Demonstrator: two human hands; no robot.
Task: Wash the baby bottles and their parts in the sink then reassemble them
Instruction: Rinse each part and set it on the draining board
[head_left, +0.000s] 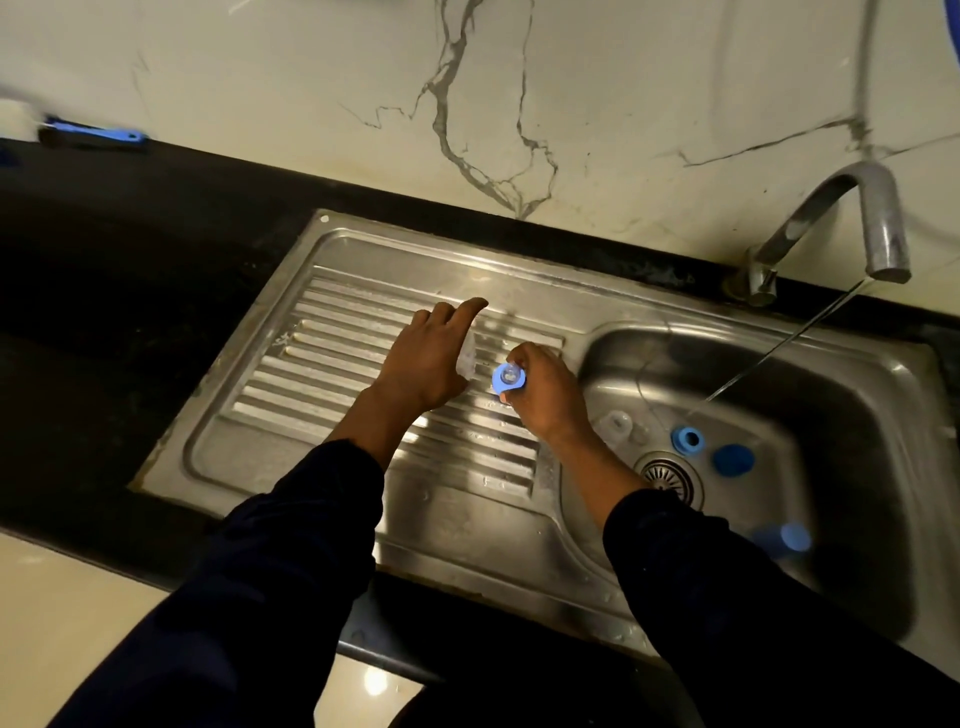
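Head cam has the right hand (543, 395) pinching a blue collar (508, 376) with a clear teat in it, over the drainboard (322, 364), just left of the basin (857, 395). The left hand (426, 358) has its fingers stretched over something clear, and I can't tell if it's gripping. I'd seat the collar square before twisting. The plastic looks wet and slippery.

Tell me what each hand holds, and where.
The right hand grips a blue ring with nipple by the ring's outer edge. The left hand is against a clear piece; a hold cannot be told.
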